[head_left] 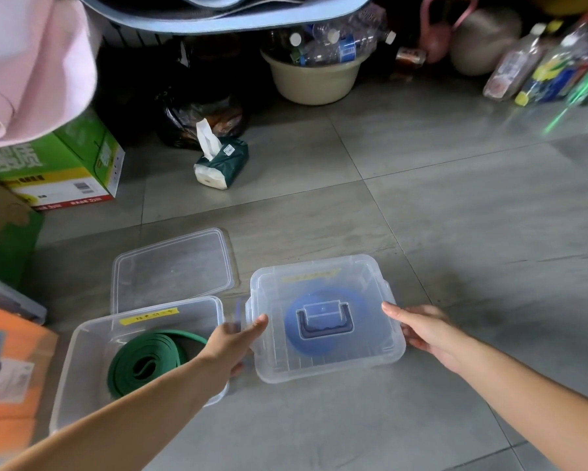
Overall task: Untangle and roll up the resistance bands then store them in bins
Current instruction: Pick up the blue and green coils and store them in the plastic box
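Note:
Two clear plastic bins stand on the grey tiled floor. The right bin (381,348) has its lid on, with a blue handle on top; a rolled blue band (292,329) shows through it. My left hand (233,345) grips the lid's left edge and my right hand (418,326) grips its right edge. The left bin (81,338) is uncovered and holds a rolled green band (143,360); my left forearm crosses over its near right corner. A clear loose lid (173,270) lies flat behind the left bin.
A green tissue pack (222,161) lies further back. Green cardboard boxes (68,168) and an orange box (12,362) line the left side. A beige basin of plastic bottles (314,74) and more bottles (551,68) stand at the back.

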